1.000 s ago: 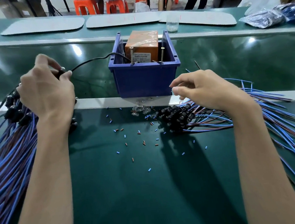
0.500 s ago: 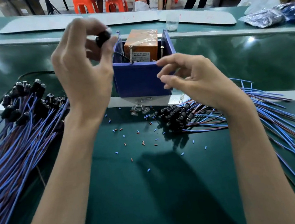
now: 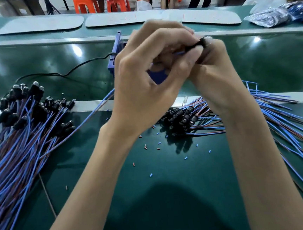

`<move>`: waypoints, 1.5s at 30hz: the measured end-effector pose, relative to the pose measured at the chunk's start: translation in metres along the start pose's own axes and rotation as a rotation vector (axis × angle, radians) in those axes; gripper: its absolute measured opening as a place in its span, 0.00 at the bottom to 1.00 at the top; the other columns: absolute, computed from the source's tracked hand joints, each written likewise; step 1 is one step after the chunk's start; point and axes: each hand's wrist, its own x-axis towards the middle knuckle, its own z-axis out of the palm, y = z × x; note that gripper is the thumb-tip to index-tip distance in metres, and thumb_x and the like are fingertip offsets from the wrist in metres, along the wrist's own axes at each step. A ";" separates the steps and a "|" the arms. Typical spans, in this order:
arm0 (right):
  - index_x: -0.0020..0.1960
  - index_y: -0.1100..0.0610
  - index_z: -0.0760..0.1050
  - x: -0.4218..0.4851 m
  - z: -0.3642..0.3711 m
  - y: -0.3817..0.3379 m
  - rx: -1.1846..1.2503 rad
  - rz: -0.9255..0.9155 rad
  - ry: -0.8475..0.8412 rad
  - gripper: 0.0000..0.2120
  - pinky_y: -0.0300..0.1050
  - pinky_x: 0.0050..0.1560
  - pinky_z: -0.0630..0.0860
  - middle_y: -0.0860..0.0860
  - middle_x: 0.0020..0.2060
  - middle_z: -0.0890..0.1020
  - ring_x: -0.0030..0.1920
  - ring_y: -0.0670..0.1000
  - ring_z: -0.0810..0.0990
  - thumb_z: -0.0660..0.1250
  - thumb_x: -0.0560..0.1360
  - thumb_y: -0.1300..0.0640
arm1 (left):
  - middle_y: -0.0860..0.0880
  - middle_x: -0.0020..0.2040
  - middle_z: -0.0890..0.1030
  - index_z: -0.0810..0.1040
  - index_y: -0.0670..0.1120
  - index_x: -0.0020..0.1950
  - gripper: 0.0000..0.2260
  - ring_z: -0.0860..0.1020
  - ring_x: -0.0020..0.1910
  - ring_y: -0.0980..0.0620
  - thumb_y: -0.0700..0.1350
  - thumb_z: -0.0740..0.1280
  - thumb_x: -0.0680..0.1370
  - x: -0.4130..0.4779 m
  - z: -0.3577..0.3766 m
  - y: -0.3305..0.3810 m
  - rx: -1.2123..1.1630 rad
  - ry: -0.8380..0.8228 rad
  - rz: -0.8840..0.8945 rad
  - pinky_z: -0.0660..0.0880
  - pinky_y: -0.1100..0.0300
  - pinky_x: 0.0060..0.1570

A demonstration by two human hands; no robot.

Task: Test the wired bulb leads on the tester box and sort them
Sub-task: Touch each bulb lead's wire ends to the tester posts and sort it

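while both hands meet in the air above the far half of the green table [image 3: 172,195], most of what lies on it is wire. on the left sprawls the bigger heap of wired bulbs [image 3: 21,144], black heads toward the far edge, blue and brown leads fanning back to the near left. a smaller heap [image 3: 193,118] lies on the right under the wrists, its heads pointing left and its wires running off right.

the left hand [image 3: 145,89] is curled, fingers arched over and thumb tucked beneath the bulb lead [image 3: 200,42]. the right hand [image 3: 215,76] is pressed against it and pinches the same lead at its head end.

behind the hands only a left edge of the blue bin [image 3: 117,48] shows, with a black cable [image 3: 61,74] snaking off to the left.

the held lead lies nearly level, tilted slightly up to the right, clear tip pointing right, its blue wire running left into the left palm.

tiny blue and red wire scraps [image 3: 151,175] dot the table.
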 end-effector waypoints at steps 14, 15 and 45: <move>0.43 0.60 0.78 -0.002 -0.012 -0.010 0.045 0.001 0.146 0.06 0.43 0.49 0.76 0.52 0.39 0.84 0.43 0.52 0.83 0.63 0.76 0.65 | 0.40 0.52 0.83 0.74 0.40 0.59 0.32 0.81 0.54 0.46 0.66 0.48 0.78 0.006 0.008 0.007 -1.131 0.250 -1.223 0.75 0.55 0.59; 0.43 0.60 0.78 -0.004 -0.013 -0.011 0.045 0.000 0.135 0.06 0.43 0.49 0.76 0.51 0.38 0.84 0.43 0.51 0.83 0.63 0.76 0.65 | 0.41 0.50 0.82 0.73 0.40 0.61 0.31 0.81 0.52 0.45 0.66 0.49 0.78 0.006 0.007 0.005 -1.177 0.351 -1.263 0.75 0.55 0.56; 0.38 0.56 0.77 -0.004 -0.047 -0.008 0.037 0.303 0.489 0.11 0.35 0.21 0.53 0.45 0.24 0.64 0.23 0.43 0.57 0.63 0.78 0.58 | 0.56 0.22 0.61 0.65 0.49 0.35 0.18 0.56 0.20 0.58 0.50 0.52 0.84 0.004 -0.023 -0.035 -0.636 0.249 -1.021 0.53 0.66 0.20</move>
